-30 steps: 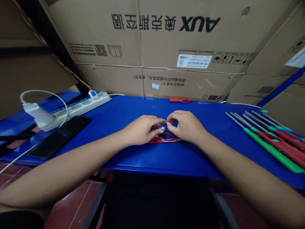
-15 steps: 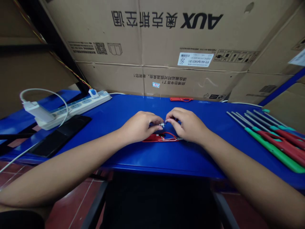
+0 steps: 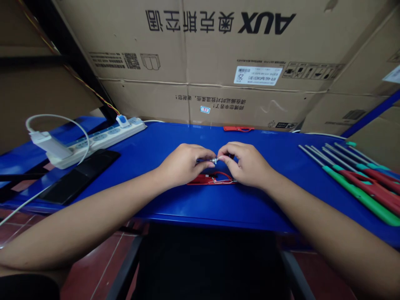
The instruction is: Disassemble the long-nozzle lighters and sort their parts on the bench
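My left hand (image 3: 183,164) and my right hand (image 3: 245,163) meet at the middle of the blue table (image 3: 175,200), fingers pinched together. Between the fingertips sits a small silver metal part (image 3: 214,160), held from both sides. Just below the hands a flat red plastic piece with thin wires (image 3: 212,179) lies on the table, partly hidden by my right hand.
Several long lighters with green and red handles (image 3: 356,183) lie at the right. A white power strip (image 3: 93,139) with a plug and a black phone (image 3: 79,173) sit at the left. Another red plastic piece (image 3: 238,128) lies at the back, before large cardboard boxes (image 3: 218,62).
Both hands have shifted slightly away from me with the small metal part; the red piece under them shows a little more. Nothing else moved.
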